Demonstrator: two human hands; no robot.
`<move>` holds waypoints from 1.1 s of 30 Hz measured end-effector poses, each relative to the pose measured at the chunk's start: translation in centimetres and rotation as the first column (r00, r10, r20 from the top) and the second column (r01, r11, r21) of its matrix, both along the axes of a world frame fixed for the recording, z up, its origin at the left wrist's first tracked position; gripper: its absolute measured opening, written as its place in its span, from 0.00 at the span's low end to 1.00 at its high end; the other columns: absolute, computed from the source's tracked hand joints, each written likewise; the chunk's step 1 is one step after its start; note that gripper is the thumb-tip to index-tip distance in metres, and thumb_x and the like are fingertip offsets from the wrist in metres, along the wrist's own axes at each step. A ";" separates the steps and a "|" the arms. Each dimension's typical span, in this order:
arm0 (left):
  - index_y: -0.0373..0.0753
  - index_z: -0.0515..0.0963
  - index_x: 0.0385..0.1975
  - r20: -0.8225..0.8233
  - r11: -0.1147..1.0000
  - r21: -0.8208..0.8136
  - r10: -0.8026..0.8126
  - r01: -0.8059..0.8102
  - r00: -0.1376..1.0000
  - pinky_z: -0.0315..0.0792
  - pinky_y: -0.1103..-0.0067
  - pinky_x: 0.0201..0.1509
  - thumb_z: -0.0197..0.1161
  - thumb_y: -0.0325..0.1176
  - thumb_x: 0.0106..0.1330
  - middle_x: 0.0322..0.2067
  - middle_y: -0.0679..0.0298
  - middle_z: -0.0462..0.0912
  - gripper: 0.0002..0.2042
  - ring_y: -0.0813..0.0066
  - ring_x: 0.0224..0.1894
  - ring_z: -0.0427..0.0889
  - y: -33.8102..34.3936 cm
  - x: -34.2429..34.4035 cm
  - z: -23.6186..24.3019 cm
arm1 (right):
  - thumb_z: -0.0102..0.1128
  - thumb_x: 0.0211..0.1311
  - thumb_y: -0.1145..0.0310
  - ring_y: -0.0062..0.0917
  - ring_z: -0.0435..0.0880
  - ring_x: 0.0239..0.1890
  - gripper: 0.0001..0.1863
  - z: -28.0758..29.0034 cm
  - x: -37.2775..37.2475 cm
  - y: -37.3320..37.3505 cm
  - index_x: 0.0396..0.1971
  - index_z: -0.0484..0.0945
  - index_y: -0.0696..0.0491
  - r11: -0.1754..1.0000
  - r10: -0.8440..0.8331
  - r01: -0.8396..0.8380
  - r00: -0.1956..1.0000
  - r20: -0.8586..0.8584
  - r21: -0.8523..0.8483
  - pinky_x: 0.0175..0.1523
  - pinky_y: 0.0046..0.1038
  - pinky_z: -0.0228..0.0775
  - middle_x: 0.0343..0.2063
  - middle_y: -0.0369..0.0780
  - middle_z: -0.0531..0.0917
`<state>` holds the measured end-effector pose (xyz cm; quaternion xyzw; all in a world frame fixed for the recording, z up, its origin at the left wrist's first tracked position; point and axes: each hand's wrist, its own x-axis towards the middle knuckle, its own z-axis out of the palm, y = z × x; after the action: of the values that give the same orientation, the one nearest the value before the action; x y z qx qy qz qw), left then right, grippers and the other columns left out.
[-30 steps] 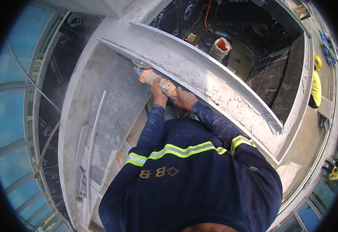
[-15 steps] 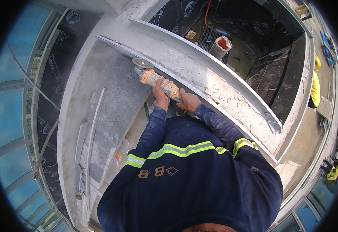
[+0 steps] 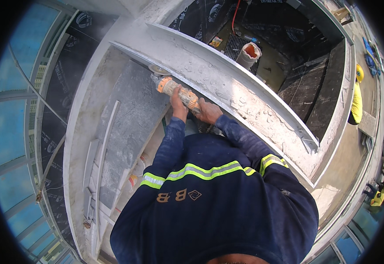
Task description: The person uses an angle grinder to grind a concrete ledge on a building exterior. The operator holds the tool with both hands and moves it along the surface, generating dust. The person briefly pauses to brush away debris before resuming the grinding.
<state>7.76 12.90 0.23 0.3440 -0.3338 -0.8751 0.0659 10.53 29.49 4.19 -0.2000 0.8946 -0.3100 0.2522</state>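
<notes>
From where I stand, I count two bare hands on one dusty orange-and-grey angle grinder (image 3: 178,93): the left hand (image 3: 179,105) is wrapped around its body, the right hand (image 3: 210,112) clamped on its rear end. Its one round, pale disc (image 3: 158,70) sits at a long silver metal strip (image 3: 131,53) along the concrete wall; I can't tell whether they touch. Compared with half a second ago, the disc shows a narrower face and lies slightly further left, nearer the strip.

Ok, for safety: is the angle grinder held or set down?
Held: the left hand grips the angle grinder mid-body, the right hand its rear.
</notes>
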 end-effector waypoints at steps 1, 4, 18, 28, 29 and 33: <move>0.38 0.73 0.42 0.009 1.000 0.009 0.009 -0.009 1.000 0.81 0.65 0.38 0.65 0.37 0.64 0.32 0.59 0.78 0.13 0.61 0.34 0.84 0.3 0.2 0.3 | 0.68 0.56 0.59 0.53 0.85 0.40 0.27 0.1 0.2 0.3 0.45 0.63 0.58 1.000 0.001 -0.001 1.000 -0.002 0.001 0.43 0.50 0.76 0.33 0.56 0.85; 0.38 0.76 0.39 0.026 0.999 0.024 0.031 -0.032 0.999 0.81 0.66 0.35 0.65 0.34 0.63 0.30 0.59 0.79 0.10 0.62 0.30 0.84 1.4 1.2 1.4 | 0.68 0.57 0.57 0.53 0.85 0.38 0.28 0.6 1.0 1.3 0.44 0.62 0.57 1.000 0.009 -0.009 1.000 -0.004 -0.002 0.41 0.50 0.75 0.32 0.56 0.84; 0.36 0.75 0.39 0.010 0.998 0.018 0.057 -0.057 0.998 0.82 0.66 0.35 0.66 0.34 0.64 0.30 0.59 0.79 0.11 0.63 0.30 0.84 1.5 1.2 1.1 | 0.69 0.54 0.61 0.54 0.85 0.39 0.27 -0.1 1.1 1.3 0.44 0.63 0.58 1.000 0.007 -0.007 1.000 -0.011 -0.009 0.42 0.50 0.77 0.32 0.56 0.84; 0.37 0.74 0.39 0.011 0.998 0.016 0.054 -0.054 0.998 0.81 0.66 0.35 0.67 0.35 0.62 0.30 0.59 0.78 0.12 0.63 0.29 0.83 0.3 -0.3 0.1 | 0.67 0.56 0.58 0.52 0.85 0.38 0.27 -0.7 -0.2 0.1 0.44 0.62 0.57 1.000 0.001 -0.001 1.000 -0.015 -0.004 0.41 0.49 0.76 0.32 0.56 0.85; 0.37 0.74 0.39 0.012 0.999 0.013 0.050 -0.051 0.999 0.81 0.66 0.35 0.67 0.35 0.62 0.30 0.59 0.78 0.12 0.62 0.29 0.83 0.4 -0.2 0.2 | 0.68 0.55 0.60 0.53 0.85 0.39 0.27 -0.5 -0.1 0.2 0.44 0.63 0.58 1.000 -0.004 0.004 1.000 -0.004 -0.006 0.42 0.50 0.76 0.32 0.56 0.85; 0.38 0.74 0.40 0.022 0.999 0.024 0.028 -0.029 0.999 0.81 0.65 0.36 0.66 0.35 0.63 0.30 0.59 0.79 0.12 0.61 0.30 0.83 1.1 0.9 1.3 | 0.69 0.54 0.62 0.54 0.85 0.40 0.27 0.3 0.9 0.9 0.44 0.63 0.59 1.000 -0.004 0.004 1.000 -0.016 -0.015 0.43 0.50 0.77 0.33 0.56 0.84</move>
<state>8.66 14.03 1.49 0.3591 -0.3187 -0.8743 0.0705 11.47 30.37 4.45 -0.2024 0.8947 -0.3154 0.2431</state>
